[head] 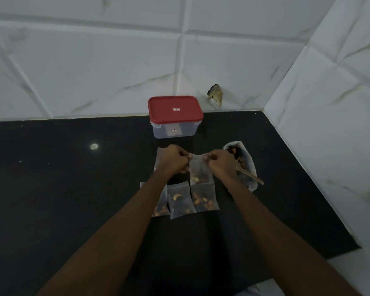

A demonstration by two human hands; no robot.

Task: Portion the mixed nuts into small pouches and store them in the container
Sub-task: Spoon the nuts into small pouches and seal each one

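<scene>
1. Head view, centre of the frame: the left hand and right hand each pinch a top corner of a small clear pouch, fingers curled tight. The pouch hangs upright between them, just above the bench, with nuts settled at its bottom.
2. The pouch is thin, soft, glossy film and probably light and slippery. It looks likely to sag if held mid-body, so the top edge, where both hands grip, seems the best hold for pressing it closed.
3. Just below centre, three filled pouches lie flat side by side on the bench, touching or overlapping. Pale cashews and brown almonds show through, lumpy and hard.
4. Right of centre, a larger open bag of mixed nuts slumps on the bench, with a wooden spoon resting in it, handle pointing lower right.
5. Above centre, against the wall, stands the container, a rigid, translucent, rounded rectangular box. Its smooth red lid is on.
6. The bench is dark, speckled and polished. White marbled tiles cover the wall.
</scene>
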